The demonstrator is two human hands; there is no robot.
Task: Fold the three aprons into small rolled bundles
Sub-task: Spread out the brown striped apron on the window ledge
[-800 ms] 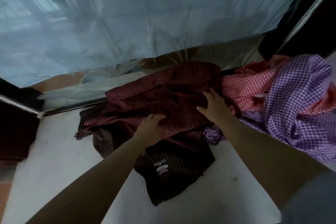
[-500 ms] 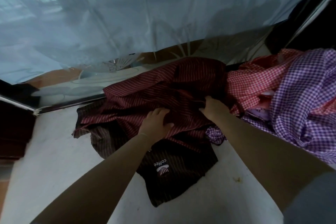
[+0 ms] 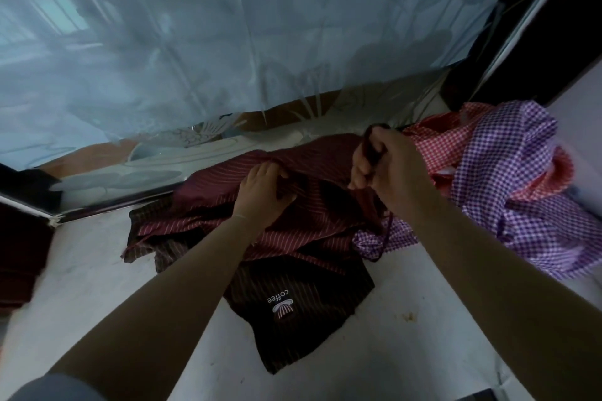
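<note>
While the left hand [image 3: 265, 189] lies with relaxed fingers on the crumpled maroon pinstriped cloth apron [image 3: 312, 231], the right hand [image 3: 387, 166] grips its dark strap [image 3: 374, 205], which hangs below those curled fingers.

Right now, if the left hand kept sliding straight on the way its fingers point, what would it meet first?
The left hand lies on the maroon striped apron, fingers pointing toward the right hand. It would likely meet that apron's bunched folds first, though depth is unclear.
</note>
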